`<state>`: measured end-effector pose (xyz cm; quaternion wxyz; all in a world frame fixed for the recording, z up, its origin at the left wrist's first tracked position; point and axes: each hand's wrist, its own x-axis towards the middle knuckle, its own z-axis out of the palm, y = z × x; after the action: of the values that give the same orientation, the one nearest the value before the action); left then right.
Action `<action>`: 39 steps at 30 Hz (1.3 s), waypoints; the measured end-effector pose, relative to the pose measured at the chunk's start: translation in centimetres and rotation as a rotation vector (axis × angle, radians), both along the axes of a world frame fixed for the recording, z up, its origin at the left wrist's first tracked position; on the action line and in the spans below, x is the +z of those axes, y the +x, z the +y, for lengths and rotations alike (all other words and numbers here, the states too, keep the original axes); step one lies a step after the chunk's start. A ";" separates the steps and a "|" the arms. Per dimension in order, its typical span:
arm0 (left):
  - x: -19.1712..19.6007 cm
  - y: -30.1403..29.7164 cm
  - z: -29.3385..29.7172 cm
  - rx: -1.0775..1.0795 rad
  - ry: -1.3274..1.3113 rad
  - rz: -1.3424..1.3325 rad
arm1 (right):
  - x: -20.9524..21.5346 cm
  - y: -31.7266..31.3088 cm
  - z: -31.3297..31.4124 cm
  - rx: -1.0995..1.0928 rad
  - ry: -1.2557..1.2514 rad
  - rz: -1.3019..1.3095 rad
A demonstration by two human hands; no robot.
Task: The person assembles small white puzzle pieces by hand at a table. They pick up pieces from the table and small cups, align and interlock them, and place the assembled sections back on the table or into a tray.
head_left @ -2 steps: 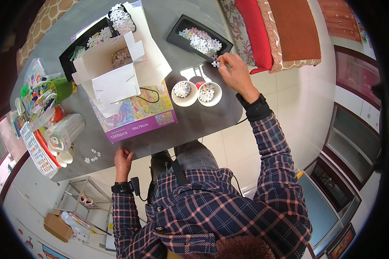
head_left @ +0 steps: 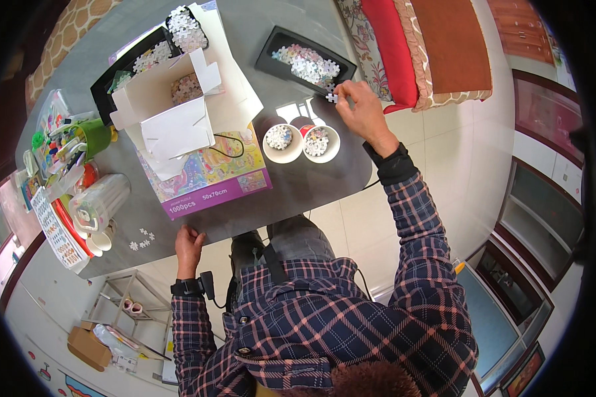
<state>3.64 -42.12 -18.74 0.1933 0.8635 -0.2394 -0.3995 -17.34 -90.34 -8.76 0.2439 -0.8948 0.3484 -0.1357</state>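
My right hand (head_left: 363, 114) pinches a white jigsaw puzzle piece (head_left: 331, 97) between thumb and fingertips, just off the near right corner of a black tray (head_left: 269, 65). A heap of white and pastel puzzle pieces (head_left: 309, 65) lies in that tray. Left of and nearer than this hand, two paper cups (head_left: 321, 157) stand side by side with puzzle pieces inside. At the table's near edge rests my left hand (head_left: 189, 246), its fingers curled, with nothing visible in them. A few loose puzzle pieces (head_left: 142, 239) lie on the table to its left.
An opened white box (head_left: 177, 135) sits on a purple-edged puzzle box (head_left: 218, 196). Behind are another black tray (head_left: 103, 92) and a dish of pieces (head_left: 187, 30). On the left are a green pen holder (head_left: 98, 135) and a clear plastic container (head_left: 102, 202).
The black tray by my right hand has shifted slightly, its far edge now a little nearer. Both hands are almost where they were, the right still pinching the puzzle piece.
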 end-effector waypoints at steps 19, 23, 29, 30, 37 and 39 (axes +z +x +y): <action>0.5 0.2 -0.3 -0.015 0.038 0.004 | 0.7 -0.4 -1.0 0.034 -0.084 -0.117; 0.0 0.3 0.0 -0.022 0.026 -0.002 | 0.7 -0.6 -0.1 -0.377 0.426 -0.212; -0.9 0.3 0.6 0.037 0.053 0.065 | 0.5 -0.9 0.0 -0.543 0.759 -0.365; -0.9 0.3 0.7 0.029 0.046 0.054 | 0.5 -0.9 0.0 -0.543 0.765 -0.369; -0.5 0.4 0.5 -0.012 0.074 0.005 | 0.3 -0.5 0.3 -0.557 0.774 -0.356; -0.2 0.4 0.3 -0.008 0.066 0.012 | 0.0 -0.3 0.4 -0.550 0.766 -0.355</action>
<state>4.01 -41.86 -18.92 0.1644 0.8661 -0.2283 -0.4132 -17.69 -89.98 -8.71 0.5656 -0.5790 0.5494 -0.2075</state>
